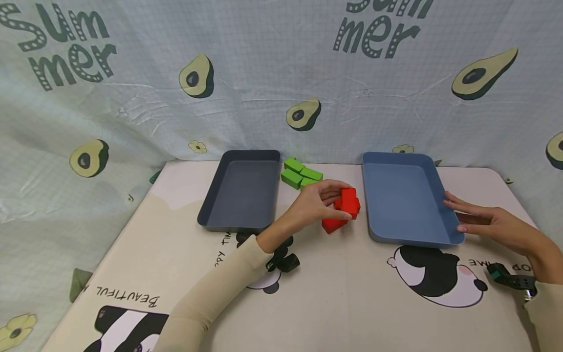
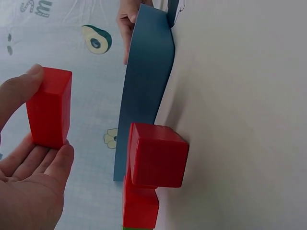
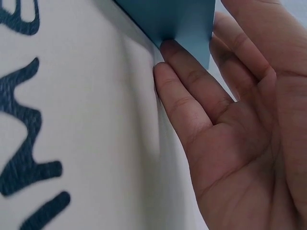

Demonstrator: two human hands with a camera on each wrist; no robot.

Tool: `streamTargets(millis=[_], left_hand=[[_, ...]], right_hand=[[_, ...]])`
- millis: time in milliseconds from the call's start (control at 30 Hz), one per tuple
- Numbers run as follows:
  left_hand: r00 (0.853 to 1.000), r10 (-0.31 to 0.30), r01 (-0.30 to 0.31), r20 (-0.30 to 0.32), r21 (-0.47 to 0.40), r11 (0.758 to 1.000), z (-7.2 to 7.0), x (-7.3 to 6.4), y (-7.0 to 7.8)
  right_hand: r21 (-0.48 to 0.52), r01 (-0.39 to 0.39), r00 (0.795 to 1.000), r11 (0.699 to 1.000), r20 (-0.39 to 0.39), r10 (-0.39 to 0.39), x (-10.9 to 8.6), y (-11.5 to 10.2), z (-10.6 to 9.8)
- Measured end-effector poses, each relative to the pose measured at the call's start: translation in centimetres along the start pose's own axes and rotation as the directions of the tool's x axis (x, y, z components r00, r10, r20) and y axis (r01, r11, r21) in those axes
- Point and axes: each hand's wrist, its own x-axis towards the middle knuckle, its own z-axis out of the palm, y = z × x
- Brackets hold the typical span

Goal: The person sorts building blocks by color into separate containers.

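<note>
Between thumb and fingertips, my left hand pinches a red rectangular block; the left wrist view shows this held block raised above the tabletop. Below it, more red blocks lie on the table, partly covered by the held one in the head view. To their right stands a shallow blue tray, with nothing in it. At the tray's right side is my right hand. Its fingers are extended, with fingertips right at the tray's outer wall.
Several green blocks lie together at the back, left of the red ones. Beside them is a dark grey tray, also holding nothing. A printed cloth hangs behind the table's rear edge. Cartoon animals decorate the tabletop.
</note>
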Motion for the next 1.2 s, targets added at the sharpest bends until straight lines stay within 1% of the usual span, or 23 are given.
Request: streamTargets(millis=[100,233,333,467,633,800,933,1033,1200], left_hand=[[1.000,-0.005,0.005,0.012,0.008,1.000,0.1,0.1,0.1],[1.000,-0.009,0.008,0.028,0.018,1.000,0.3,0.2,0.3],[0.999,-0.018,0.017,0.027,0.015,1.000,0.4,0.3,0.3],[0.999,-0.039,0.038,0.032,0.014,0.999,0.6,0.4,0.5],[0.996,-0.067,0.063,0.055,0.059,0.996,0.9,0.4,0.9],[0.994,-0.095,0.089,0.057,0.109,0.990,1.2,0.8,1.5],[0.993,-0.091,0.080,0.078,0.129,0.988,1.5,1.5,1.8],[0.991,-0.084,0.073,0.100,0.114,0.991,1.8,2.0,2.0],[0.989,-0.075,0.061,0.131,0.105,0.993,2.1,2.6,2.3]], right_hand=[[0.000,0.001,1.000,1.000,0.002,-0.001,0.0,0.0,0.0],[0.000,-0.031,0.999,1.000,-0.023,0.031,0.0,-0.1,0.0],[0.001,-0.031,0.999,1.000,-0.024,0.031,0.0,-0.1,0.0],[0.004,-0.012,1.000,1.000,-0.007,0.012,0.1,0.0,0.0],[0.000,-0.006,1.000,1.000,-0.004,0.006,0.1,0.2,0.1],[0.006,-0.006,1.000,1.000,-0.011,0.006,0.1,0.1,0.1],[0.017,0.013,1.000,1.000,0.002,-0.013,0.0,0.1,0.0],[0.019,0.022,1.000,1.000,0.010,-0.022,0.0,0.2,-0.1],[-0.001,0.015,1.000,1.000,0.002,-0.015,0.1,0.1,-0.1]])
